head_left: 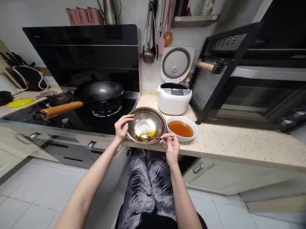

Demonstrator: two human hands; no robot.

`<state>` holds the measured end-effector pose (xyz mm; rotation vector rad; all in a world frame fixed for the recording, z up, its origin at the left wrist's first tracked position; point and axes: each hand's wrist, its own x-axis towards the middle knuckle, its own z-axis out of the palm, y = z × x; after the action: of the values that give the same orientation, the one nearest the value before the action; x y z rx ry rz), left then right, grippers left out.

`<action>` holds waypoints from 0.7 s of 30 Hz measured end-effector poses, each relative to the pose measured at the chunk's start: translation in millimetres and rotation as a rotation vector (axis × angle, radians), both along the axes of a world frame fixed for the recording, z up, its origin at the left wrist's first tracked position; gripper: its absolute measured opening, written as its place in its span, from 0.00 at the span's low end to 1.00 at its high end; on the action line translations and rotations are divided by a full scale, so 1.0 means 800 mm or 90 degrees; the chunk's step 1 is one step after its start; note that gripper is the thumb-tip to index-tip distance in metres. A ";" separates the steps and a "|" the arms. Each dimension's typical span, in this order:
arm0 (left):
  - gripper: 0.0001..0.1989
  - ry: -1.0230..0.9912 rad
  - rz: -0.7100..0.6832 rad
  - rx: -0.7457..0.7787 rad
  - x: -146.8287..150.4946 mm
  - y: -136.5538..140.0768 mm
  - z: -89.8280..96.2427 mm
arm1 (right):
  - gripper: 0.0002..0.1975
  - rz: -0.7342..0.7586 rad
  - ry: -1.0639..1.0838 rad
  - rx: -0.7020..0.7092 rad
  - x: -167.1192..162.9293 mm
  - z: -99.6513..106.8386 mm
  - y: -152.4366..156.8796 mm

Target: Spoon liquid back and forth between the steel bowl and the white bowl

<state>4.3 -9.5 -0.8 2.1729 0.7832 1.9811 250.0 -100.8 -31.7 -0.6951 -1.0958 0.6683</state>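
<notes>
A wide stainless steel bowl [136, 129] sits at the counter's front edge, with a small pool of yellow liquid [152, 132] in its bottom. My left hand [122, 127] grips its left rim, fingers curled over the edge. In my right hand [172, 146] the handle of a metal spoon [145, 137] is pinched; the spoon's head is low inside the bowl, near the yellow liquid. Close by on the right stands a white oval bowl [195, 129] of amber-brown liquid [181, 129], just beyond my right fingers.
Behind the bowls a white rice cooker [174, 101] has its lid raised. A black wok [100, 90] with an orange wooden handle [62, 110] rests on the stove to the left. On the right, a black rack [207, 103] holds an oven [261, 99]. Utensils hang on the wall.
</notes>
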 end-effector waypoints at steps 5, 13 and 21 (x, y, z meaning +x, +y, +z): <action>0.18 -0.002 -0.006 -0.002 0.000 0.000 0.000 | 0.13 -0.020 0.011 0.004 0.000 0.005 -0.003; 0.22 0.013 0.022 -0.011 0.000 -0.002 0.002 | 0.13 -0.114 0.027 0.021 0.006 0.018 -0.009; 0.20 0.005 0.005 -0.005 0.000 -0.001 0.002 | 0.12 -0.201 0.047 0.050 0.012 0.035 -0.013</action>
<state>4.6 -10.6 1.1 2.1769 0.8003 1.9711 259.4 -110.9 -4.0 -0.7501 -0.9138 0.3761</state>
